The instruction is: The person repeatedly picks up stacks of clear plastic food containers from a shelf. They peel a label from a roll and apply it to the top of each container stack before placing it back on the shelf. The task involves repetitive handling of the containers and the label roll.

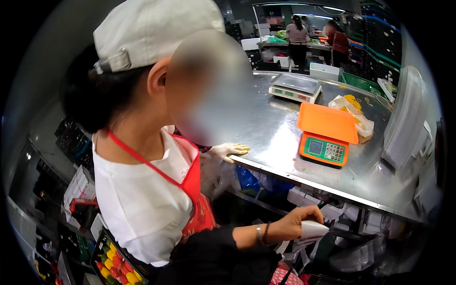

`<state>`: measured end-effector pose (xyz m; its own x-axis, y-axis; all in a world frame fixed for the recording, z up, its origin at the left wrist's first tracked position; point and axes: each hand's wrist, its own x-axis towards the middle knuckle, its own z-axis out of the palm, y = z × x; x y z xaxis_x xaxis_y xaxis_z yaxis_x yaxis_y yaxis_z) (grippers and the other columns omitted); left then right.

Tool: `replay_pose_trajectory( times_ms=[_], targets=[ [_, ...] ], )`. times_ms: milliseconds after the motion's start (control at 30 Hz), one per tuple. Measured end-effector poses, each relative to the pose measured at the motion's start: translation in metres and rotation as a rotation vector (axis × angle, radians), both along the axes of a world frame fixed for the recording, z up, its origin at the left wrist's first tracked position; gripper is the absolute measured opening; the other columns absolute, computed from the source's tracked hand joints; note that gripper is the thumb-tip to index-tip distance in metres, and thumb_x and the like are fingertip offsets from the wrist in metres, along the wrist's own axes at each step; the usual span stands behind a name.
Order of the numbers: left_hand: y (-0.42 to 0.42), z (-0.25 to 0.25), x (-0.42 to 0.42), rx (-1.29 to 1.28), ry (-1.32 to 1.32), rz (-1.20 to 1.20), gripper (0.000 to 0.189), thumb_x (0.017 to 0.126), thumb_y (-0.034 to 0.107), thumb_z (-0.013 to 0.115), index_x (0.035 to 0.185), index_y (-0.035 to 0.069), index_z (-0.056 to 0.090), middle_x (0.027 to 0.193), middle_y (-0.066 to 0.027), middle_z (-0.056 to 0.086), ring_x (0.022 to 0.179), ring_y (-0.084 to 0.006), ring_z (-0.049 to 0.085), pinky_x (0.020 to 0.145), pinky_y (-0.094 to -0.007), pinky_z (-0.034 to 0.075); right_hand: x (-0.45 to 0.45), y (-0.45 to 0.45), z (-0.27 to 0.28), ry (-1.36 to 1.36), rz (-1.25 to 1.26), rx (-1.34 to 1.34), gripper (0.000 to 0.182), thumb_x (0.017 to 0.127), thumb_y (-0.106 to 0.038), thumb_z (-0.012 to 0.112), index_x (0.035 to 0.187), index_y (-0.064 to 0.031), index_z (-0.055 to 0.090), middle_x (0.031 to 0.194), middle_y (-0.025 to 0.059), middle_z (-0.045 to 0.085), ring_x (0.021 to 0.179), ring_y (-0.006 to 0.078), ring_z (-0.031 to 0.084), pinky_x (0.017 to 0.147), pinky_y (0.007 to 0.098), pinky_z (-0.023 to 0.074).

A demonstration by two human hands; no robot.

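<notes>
My left hand (302, 222), coming out of a black sleeve (217, 254) and wearing bracelets at the wrist, grips a folded piece of white paper (313, 229). It is below the front edge of a stainless steel table (270, 149). My right hand is out of view. On the tabletop before me stands an orange digital scale (323, 151) with a bare orange pan (326, 121). Farther back is a white scale (295, 88) with a metal pan. A plastic bag of yellow rubber bands (352, 107) lies behind the orange scale.
Close on the left stands a person (142, 192) in a cap and red apron, a gloved hand (229, 151) on the table edge. Stacked clear plastic trays (406, 117) rise at right. A crate of red and yellow produce (117, 267) sits lower left. People (297, 35) work behind.
</notes>
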<state>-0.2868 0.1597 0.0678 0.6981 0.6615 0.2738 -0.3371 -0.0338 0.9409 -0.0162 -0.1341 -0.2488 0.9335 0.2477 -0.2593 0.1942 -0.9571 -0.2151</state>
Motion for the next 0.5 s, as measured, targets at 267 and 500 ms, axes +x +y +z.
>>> replay_pose_trajectory(
  times_ms=[267,500],
  targets=[
    [0.022,0.041,-0.035,-0.026,0.014,-0.08,0.017,0.081,0.001,0.07,0.093,0.002,0.058,0.089,0.0004,0.059,0.084,-0.0059,0.056,0.076,-0.0208,0.046,0.0,-0.021,-0.005,-0.001,-0.071,-0.014,0.092,0.067,-0.046,0.077,0.13,0.0104,0.041,0.126,0.026,0.052,0.116,0.0375,0.051,0.101,0.0408,0.0395],
    [0.043,0.074,-0.037,0.005,-0.2,-0.038,0.017,0.084,0.01,0.069,0.097,0.001,0.06,0.092,-0.0057,0.056,0.081,-0.0103,0.053,0.074,-0.024,0.045,-0.013,-0.058,-0.005,-0.026,-0.148,-0.019,0.099,0.064,-0.052,0.078,0.131,0.01,0.041,0.128,0.0253,0.051,0.117,0.0371,0.05,0.102,0.041,0.0395]
  ],
)
